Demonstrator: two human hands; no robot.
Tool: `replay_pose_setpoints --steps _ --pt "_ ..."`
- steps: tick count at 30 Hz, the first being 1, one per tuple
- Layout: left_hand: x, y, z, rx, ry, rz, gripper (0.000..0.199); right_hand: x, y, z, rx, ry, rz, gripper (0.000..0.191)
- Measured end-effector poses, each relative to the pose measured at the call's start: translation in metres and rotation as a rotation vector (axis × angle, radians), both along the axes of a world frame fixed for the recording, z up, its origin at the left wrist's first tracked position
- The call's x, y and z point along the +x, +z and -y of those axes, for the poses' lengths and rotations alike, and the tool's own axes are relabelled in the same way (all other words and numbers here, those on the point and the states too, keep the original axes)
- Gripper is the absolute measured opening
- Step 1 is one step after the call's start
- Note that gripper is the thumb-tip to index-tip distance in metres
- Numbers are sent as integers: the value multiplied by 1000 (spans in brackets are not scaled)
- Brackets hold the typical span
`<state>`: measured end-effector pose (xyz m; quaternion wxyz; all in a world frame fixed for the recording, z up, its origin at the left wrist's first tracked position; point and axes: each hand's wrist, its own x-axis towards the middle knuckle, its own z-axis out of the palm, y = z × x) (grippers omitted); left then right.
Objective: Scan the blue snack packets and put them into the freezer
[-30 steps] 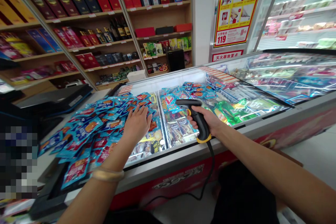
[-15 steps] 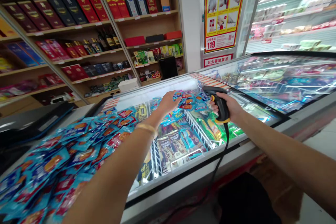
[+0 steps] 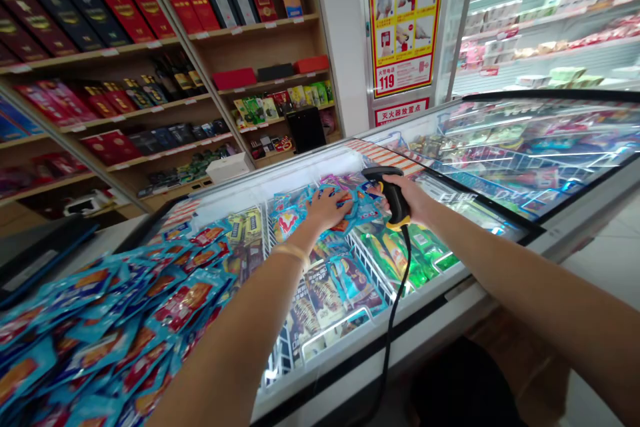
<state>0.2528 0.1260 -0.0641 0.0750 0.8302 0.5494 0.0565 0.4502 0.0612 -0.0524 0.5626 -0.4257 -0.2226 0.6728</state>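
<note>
Left hand (image 3: 327, 208) lay flat, fingers spread, on blue snack packets (image 3: 350, 197) heaped in the far middle of the open freezer (image 3: 320, 163). Right hand (image 3: 413, 197) was clenched on the barcode scanner (image 3: 393, 197), just right of them, head aimed left at the packets, cable hanging near. Wire divider (image 3: 373, 263) lay nearside; big packet pile (image 3: 100, 320) near-left.

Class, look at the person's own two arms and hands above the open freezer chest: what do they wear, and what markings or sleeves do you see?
Both forearms are bare, with no sleeves in view. The left hand has no glove; a thin pale gold bangle circles that wrist. The right hand is also ungloved, and no watch or band shows on its wrist. No rings or markings can be made out on either hand.
</note>
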Motion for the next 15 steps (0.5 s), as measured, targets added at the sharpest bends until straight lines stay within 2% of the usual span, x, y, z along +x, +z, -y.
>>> replay_pose_setpoints --steps 4,8,11,15 --pt "-9 -1 29 25 -46 -8 58 -7 -2 18 -47 58 52 18" --pt "-17 -4 58 22 -67 2 59 -11 1 29 64 29 63 13" --pt "-22 -9 76 42 -81 20 57 -11 9 22 127 -30 51 21" --pt "-25 -15 90 93 -68 45 53 -16 19 -3 48 -12 186 26"
